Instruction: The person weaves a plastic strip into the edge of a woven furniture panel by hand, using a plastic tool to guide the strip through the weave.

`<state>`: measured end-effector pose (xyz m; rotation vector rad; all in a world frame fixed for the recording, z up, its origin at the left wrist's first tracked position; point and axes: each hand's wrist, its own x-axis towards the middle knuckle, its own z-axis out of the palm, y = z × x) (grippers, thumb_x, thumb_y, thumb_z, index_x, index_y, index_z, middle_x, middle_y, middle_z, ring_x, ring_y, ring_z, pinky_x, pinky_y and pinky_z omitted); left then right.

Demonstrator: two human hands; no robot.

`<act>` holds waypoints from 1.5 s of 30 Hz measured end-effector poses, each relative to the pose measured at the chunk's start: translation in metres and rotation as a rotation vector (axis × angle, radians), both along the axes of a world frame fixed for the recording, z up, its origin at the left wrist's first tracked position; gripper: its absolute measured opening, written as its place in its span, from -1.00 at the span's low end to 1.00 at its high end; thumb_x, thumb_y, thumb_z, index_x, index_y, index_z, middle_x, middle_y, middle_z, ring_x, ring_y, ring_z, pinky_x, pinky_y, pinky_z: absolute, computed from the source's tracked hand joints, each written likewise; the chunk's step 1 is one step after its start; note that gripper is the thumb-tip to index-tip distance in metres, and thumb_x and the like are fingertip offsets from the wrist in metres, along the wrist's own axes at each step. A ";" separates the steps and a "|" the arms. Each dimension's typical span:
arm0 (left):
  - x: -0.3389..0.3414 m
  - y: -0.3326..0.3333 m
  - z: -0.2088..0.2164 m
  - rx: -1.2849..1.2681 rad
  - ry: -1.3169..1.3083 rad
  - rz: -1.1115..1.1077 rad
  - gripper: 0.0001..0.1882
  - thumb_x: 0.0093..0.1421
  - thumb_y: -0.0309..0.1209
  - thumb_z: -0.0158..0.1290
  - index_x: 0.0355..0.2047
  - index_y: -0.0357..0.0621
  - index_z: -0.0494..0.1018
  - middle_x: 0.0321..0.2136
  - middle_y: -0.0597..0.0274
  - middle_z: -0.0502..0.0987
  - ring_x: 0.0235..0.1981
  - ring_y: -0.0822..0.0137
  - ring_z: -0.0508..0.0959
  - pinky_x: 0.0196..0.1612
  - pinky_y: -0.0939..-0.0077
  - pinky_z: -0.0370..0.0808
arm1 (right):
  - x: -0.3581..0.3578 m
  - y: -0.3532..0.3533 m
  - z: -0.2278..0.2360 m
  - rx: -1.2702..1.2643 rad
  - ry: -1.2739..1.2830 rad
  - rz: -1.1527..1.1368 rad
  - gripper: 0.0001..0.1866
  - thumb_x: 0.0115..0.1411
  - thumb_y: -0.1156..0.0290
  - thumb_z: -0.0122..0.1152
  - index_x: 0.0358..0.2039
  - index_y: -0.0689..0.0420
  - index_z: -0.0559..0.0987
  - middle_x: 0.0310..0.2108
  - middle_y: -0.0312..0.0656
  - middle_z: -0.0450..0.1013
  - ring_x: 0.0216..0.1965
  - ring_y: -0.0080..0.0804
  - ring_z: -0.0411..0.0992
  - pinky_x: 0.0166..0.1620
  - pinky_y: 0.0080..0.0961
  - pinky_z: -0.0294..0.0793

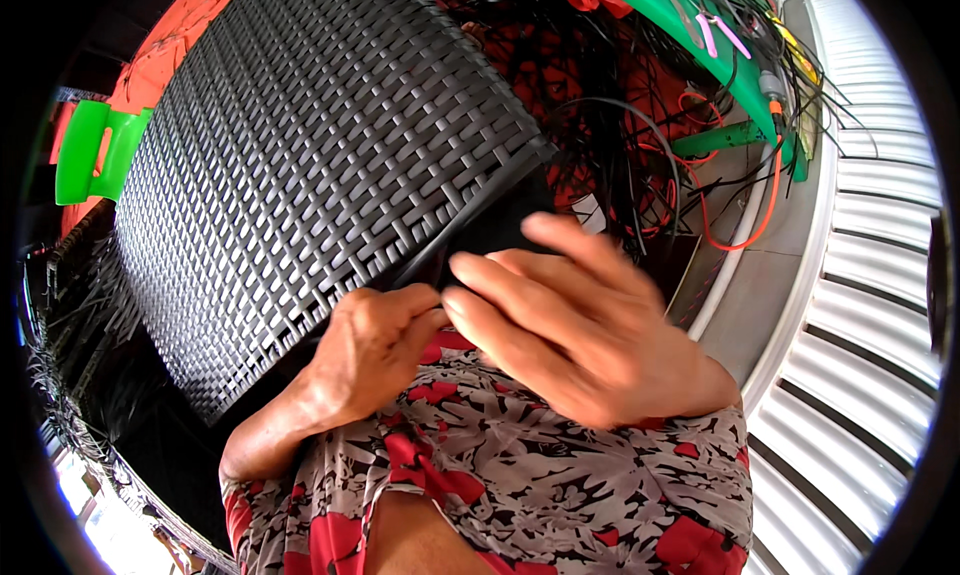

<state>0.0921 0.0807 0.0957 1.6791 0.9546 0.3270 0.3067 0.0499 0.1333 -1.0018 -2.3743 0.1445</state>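
Note:
A large dark grey woven panel (320, 155) of flat plastic strips lies tilted in front of me, its near right edge close to my hands. At that edge my left hand (370, 350) is closed in a pinch, and what its fingers hold is hidden. My right hand (585, 325) is just to the right, fingertips almost touching the left hand. Its fingers are stretched and partly spread, smeared by motion, and the thumb is hidden. Nothing shows in it. Below the woven edge, the panel's side is a dark band.
Loose black strips (600, 105) tangle over red material beyond the panel. A green table (690, 35) at the upper right bears pink-handled scissors (722, 35). An orange cord (765, 225) hangs beside it. Left stands a green plastic chair (90, 155); right, a white ribbed shutter (870, 305).

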 end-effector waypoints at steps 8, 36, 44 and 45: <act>-0.012 0.001 0.006 -0.249 -0.030 -0.011 -0.92 0.20 -0.57 0.01 -0.38 -0.35 0.47 -0.75 0.24 0.37 -0.73 0.55 0.30 -0.66 0.55 0.27 | 0.083 -0.004 -0.040 -0.387 0.237 -0.266 -0.85 0.01 0.50 0.22 -0.35 0.18 0.58 -0.51 -0.16 0.49 -0.56 -0.23 0.47 -0.56 -0.43 0.42; 0.009 -0.015 -0.020 -0.020 0.082 -0.213 -0.90 0.15 -0.50 0.07 -0.38 -0.33 0.47 -0.62 0.01 0.47 -0.66 0.23 0.46 -0.55 0.47 0.37 | 0.026 -0.024 -0.072 -0.737 0.174 0.031 -0.86 0.09 0.42 0.11 -0.39 0.21 0.54 -0.45 -0.10 0.49 -0.44 -0.11 0.48 -0.41 -0.27 0.43; 0.003 -0.014 -0.026 -0.123 0.166 -0.196 -0.90 0.14 -0.45 0.07 -0.38 -0.22 0.47 -0.54 -0.04 0.49 -0.49 -0.05 0.53 -0.44 0.21 0.44 | 0.060 -0.017 -0.077 -0.866 0.122 0.043 -0.87 0.03 0.43 0.13 -0.40 0.16 0.55 -0.44 -0.15 0.50 -0.38 -0.13 0.48 -0.39 -0.31 0.44; 0.005 -0.014 -0.029 -0.095 0.154 -0.197 -0.90 0.13 -0.44 0.07 -0.38 -0.22 0.47 -0.55 -0.03 0.49 -0.49 -0.05 0.52 -0.44 0.20 0.44 | 0.054 -0.017 -0.078 -0.836 0.114 0.056 -0.84 0.01 0.46 0.18 -0.35 0.19 0.56 -0.42 -0.14 0.51 -0.39 -0.15 0.49 -0.38 -0.34 0.47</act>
